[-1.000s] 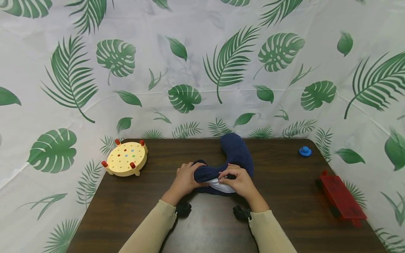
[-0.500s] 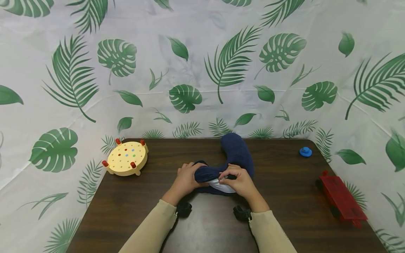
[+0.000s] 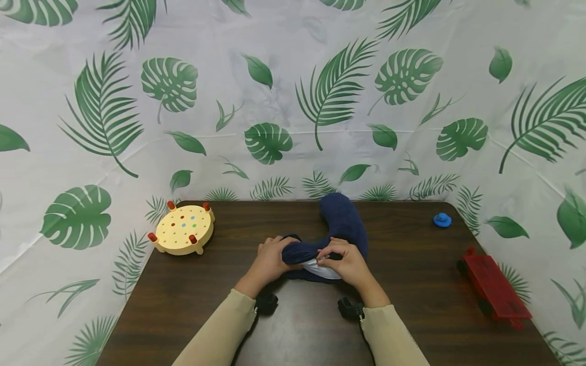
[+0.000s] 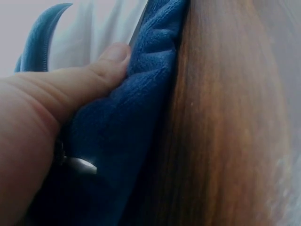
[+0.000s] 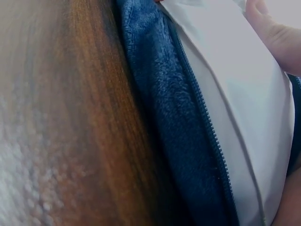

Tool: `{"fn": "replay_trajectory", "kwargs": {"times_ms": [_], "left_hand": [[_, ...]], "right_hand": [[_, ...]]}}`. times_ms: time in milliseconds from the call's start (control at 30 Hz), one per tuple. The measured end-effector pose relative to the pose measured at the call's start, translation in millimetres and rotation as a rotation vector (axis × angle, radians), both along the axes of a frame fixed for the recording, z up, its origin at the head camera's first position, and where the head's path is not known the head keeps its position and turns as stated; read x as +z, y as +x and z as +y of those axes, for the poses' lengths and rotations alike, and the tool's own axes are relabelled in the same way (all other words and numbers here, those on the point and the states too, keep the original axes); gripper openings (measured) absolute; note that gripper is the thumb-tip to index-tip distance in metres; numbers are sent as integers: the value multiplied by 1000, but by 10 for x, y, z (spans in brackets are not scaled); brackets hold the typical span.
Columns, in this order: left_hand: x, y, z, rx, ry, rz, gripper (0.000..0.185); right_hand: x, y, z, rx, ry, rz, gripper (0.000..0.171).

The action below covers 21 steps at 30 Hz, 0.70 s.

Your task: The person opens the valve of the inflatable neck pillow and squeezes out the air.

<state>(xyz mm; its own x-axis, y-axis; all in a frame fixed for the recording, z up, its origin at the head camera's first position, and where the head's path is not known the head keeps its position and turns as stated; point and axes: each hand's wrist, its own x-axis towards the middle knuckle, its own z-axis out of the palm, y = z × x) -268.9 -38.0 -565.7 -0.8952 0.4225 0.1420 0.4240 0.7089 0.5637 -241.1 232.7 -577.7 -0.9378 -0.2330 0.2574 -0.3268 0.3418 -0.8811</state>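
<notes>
The left hand (image 3: 272, 258) held one end of the blue pillow (image 3: 349, 223). The right hand (image 3: 344, 262) pinched its edge, maybe by the zip (image 5: 207, 117). White cloth (image 3: 324, 270) showed between the hands. The pillow ran from hand to hand, then bent away past the right hand, the one nearer its far end.
</notes>
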Motion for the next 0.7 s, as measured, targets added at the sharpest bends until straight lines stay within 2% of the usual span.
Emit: {"fn": "replay_trajectory", "kwargs": {"times_ms": [700], "left_hand": [[14, 13, 14, -46, 24, 1, 60]], "right_hand": [[-50, -23, 29, -6, 0, -7, 18]]}}
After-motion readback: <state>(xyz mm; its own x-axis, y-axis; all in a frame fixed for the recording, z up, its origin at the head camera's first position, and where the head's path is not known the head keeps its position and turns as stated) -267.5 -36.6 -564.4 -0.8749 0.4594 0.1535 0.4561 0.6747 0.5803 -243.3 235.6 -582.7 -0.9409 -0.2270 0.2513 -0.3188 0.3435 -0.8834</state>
